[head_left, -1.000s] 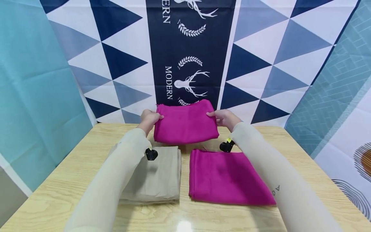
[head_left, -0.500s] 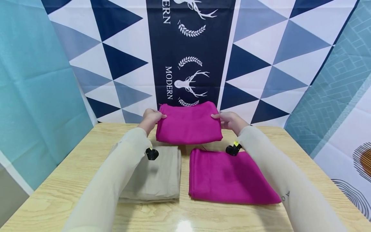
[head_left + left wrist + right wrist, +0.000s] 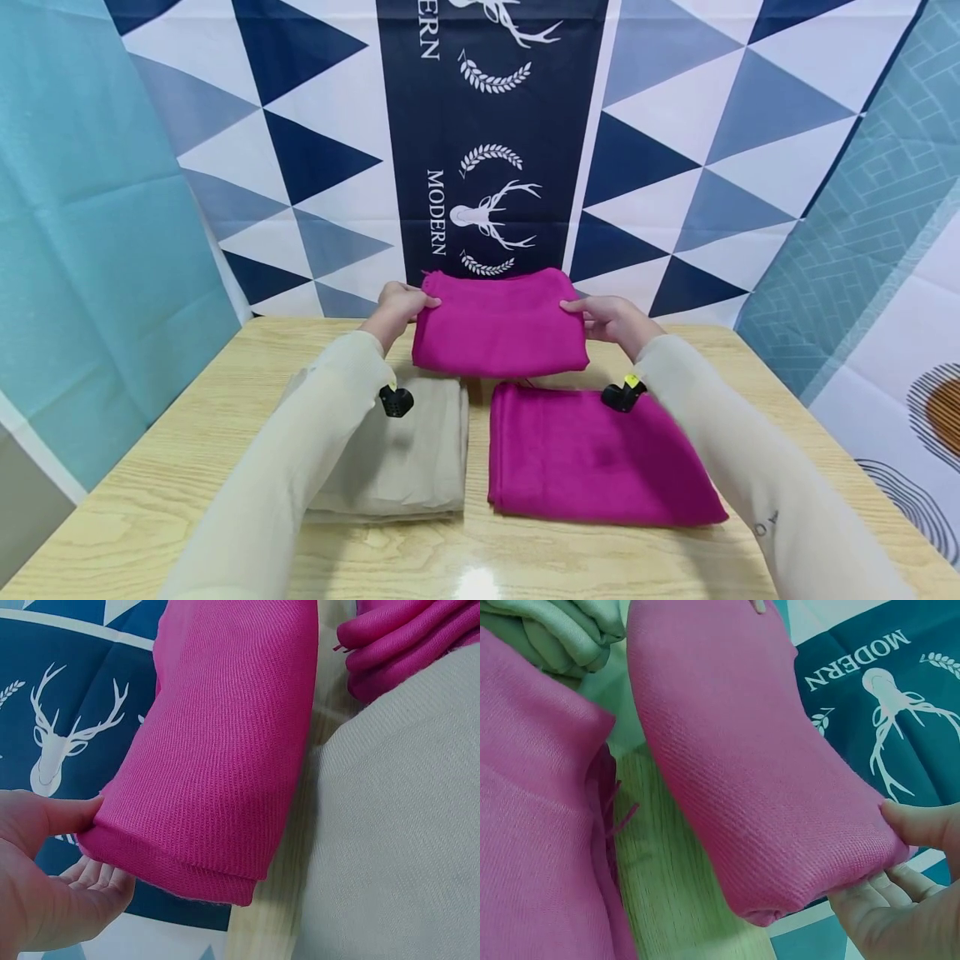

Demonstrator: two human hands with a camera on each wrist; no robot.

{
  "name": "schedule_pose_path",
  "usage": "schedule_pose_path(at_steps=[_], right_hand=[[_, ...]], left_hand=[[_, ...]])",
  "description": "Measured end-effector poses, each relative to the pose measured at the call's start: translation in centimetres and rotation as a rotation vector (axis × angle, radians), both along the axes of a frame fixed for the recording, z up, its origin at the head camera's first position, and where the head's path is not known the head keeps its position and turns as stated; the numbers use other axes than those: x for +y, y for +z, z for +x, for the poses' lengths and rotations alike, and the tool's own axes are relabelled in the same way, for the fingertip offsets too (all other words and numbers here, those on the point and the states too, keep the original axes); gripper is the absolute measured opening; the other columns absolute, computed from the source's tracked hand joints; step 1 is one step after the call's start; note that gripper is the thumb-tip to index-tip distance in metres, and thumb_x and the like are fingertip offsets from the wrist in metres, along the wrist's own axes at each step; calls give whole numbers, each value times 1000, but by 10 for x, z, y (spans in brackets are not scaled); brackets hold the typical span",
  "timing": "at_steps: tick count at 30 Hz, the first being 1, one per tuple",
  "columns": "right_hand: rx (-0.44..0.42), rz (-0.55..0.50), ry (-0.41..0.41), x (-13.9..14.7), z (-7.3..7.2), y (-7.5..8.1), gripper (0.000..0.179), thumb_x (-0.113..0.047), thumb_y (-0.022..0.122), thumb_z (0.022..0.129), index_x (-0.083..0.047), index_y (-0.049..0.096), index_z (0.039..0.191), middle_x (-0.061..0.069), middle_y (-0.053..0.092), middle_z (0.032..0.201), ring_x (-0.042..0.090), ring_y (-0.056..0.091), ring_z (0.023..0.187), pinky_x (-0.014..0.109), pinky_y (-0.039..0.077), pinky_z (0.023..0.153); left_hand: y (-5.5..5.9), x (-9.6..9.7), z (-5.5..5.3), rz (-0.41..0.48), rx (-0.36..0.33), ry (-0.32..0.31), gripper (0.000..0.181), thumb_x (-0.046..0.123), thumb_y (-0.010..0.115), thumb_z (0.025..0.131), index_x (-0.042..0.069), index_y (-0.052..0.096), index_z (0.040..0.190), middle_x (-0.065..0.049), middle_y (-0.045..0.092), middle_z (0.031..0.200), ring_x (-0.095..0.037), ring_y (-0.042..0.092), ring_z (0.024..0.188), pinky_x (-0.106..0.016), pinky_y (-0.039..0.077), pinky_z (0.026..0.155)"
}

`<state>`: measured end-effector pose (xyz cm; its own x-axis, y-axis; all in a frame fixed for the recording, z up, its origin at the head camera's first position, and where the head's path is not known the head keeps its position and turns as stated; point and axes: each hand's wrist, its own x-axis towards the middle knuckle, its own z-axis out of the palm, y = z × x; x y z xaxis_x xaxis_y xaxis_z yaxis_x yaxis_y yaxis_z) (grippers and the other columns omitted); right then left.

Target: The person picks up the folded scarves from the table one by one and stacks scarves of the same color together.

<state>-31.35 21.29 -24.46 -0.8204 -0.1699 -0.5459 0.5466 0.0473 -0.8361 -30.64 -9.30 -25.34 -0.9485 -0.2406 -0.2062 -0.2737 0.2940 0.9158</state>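
Observation:
A folded magenta cloth (image 3: 498, 325) is held up above the far part of the table, stretched between both hands. My left hand (image 3: 401, 308) pinches its left end, thumb on top and fingers beneath, as the left wrist view shows on the cloth's edge (image 3: 217, 750). At the other end my right hand (image 3: 611, 318) pinches it the same way; in the right wrist view the thumb lies over the cloth (image 3: 757, 765). Below, a second folded magenta cloth (image 3: 585, 467) lies on the right, and a folded beige cloth (image 3: 416, 458) on the left, partly hidden by the left forearm.
The wooden table (image 3: 187, 467) carries both lying cloths, with a narrow gap between them. Behind its far edge hangs a patterned backdrop (image 3: 315, 150). A teal sheet (image 3: 97, 208) stands at the left, and another patterned sheet (image 3: 885, 217) at the right.
The held magenta cloth has shifted a little to the right and slightly down. Both hands have moved right with it, the right hand farther. The lying cloths look unmoved.

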Motion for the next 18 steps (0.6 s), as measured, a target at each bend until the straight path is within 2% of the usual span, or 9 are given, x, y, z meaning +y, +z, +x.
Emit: schedule_pose_path(at_steps=[7, 11, 18], right_hand=[[-17, -37, -5, 7, 6, -2, 72, -18, 54, 96, -11, 10, 152, -1, 63, 75, 9, 65, 70, 20, 56, 67], [-18, -22, -4, 12, 8, -3, 72, -21, 55, 97, -11, 11, 153, -2, 63, 76, 9, 65, 71, 20, 56, 68], [-19, -28, 24, 20, 11, -4, 78, -23, 55, 96, -12, 4, 154, -3, 64, 77, 8, 65, 73, 19, 55, 71]], left_hand=[[-1, 2, 3, 46, -3, -39, 38, 9, 70, 85, -4, 59, 119, -16, 57, 127, -24, 59, 107, -36, 50, 101], [-1, 3, 4, 63, -3, -64, 38, 10, 70, 85, -4, 59, 119, -15, 58, 126, -21, 60, 102, -34, 51, 100], [-4, 5, 4, 87, -28, -84, 39, 12, 71, 84, -3, 59, 119, -12, 58, 119, -16, 60, 90, -31, 52, 98]])
